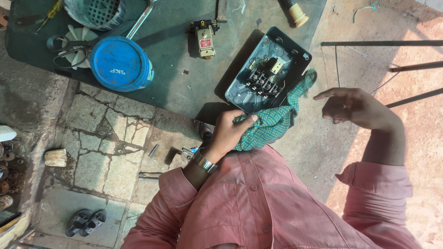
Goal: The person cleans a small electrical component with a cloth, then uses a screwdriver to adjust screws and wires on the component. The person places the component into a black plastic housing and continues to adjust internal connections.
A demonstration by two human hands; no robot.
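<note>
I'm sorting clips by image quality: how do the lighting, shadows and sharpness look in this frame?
Head view: hard sun washes the ground at right pale, thin rod shadows crossing it; the person's shadow covers the dark table edge and stone floor. The left hand gripping the green cloth is sharp, as is the open switch box; the empty right hand is slightly soft. Edges bow mildly.

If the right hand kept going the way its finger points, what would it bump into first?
Probably the green checked cloth, where it drapes by the open metal switch box. The right hand points left toward them, though depth is hard to judge, so it might pass above.
</note>
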